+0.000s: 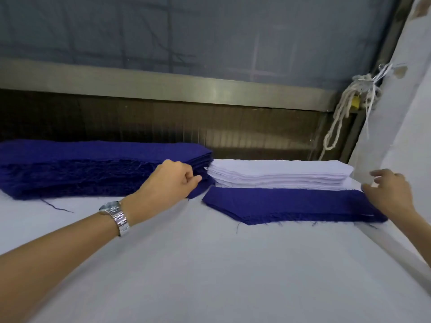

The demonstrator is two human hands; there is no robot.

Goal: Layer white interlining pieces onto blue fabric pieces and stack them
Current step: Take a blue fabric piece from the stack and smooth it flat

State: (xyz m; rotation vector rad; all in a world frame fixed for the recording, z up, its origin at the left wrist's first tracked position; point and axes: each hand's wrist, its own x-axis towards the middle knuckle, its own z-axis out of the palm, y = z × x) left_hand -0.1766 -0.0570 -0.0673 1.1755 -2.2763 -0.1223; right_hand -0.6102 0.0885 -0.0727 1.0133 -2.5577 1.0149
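A garment workshop: thick stacks of cut blue fabric and white interlining lie along the far edge of a cloth-covered worktop.

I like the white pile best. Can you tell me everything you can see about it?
The white pile is a neat stack of many thin, flat sheets that look like soft pale cloth, long with slanted ends. It lies on the cloth-covered table, just right of the blue fabric stack and directly behind the single blue piece. The right hand hovers at its right end; whether the fingers touch a sheet is unclear.
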